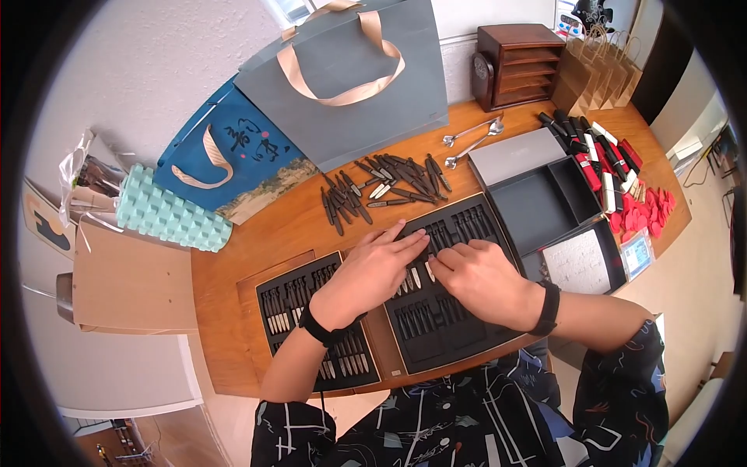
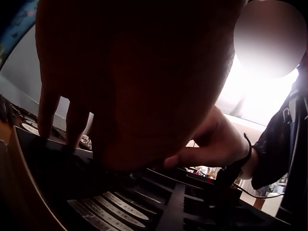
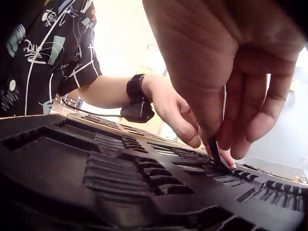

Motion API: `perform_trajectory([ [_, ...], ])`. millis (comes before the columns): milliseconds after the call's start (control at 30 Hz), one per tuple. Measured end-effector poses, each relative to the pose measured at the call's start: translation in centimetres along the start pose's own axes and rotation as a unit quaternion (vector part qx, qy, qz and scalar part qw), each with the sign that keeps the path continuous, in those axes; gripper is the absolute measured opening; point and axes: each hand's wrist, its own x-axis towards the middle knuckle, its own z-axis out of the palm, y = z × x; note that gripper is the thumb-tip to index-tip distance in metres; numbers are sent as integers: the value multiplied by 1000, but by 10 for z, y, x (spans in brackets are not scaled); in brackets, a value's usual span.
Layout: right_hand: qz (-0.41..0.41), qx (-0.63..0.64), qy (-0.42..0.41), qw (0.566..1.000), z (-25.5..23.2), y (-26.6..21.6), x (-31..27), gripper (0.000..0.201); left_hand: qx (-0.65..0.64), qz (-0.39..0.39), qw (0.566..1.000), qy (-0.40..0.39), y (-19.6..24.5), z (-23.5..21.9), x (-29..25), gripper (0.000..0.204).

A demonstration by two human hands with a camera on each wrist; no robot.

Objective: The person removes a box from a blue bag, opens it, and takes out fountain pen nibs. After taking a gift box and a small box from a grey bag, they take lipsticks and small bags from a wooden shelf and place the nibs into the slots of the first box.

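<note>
My right hand [image 1: 484,282] pinches a slim black stick [image 3: 215,150] between thumb and fingers, its lower end at the slots of the right black tray [image 1: 459,331]. Next to it, my left hand [image 1: 373,268] reaches over the same tray, its fingers extended toward the upper slots; in the left wrist view the hand [image 2: 120,86] is dark and its fingertips are in shadow. Rows of slim black-and-silver pieces fill parts of this tray, while some lower slots are bare. The left tray [image 1: 292,350] holds similar pieces in rows.
Loose dark slim pieces [image 1: 408,175] lie in heaps behind the trays. Two metal spoons [image 1: 473,144], a grey box [image 1: 529,198], lipstick-like tubes [image 1: 595,152] and red pieces [image 1: 644,210] are to the right. Paper bags [image 1: 350,124] and a wooden rack [image 1: 517,66] stand behind.
</note>
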Motion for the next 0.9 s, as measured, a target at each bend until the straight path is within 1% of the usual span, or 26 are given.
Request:
perform_trajectory([
  [233,-3,-16,-52,998,10,-5,-2,27,47,7,999,-3,2,9,-5,56],
  [367,2,-16,-85,996,11,-8,-1,24,76,-9,997,7,8,11,-7,58],
  [600,-2,-25,-85,996,10,-10,-2,21,105,-22,994,5,11,14,-7,59],
  [667,-5,-27,-63,998,12,-11,-3,11,113,-24,993,5,13,16,-7,58],
  [900,-6,-36,-67,997,12,-17,-7,12,146,-38,989,-4,16,19,-7,58],
])
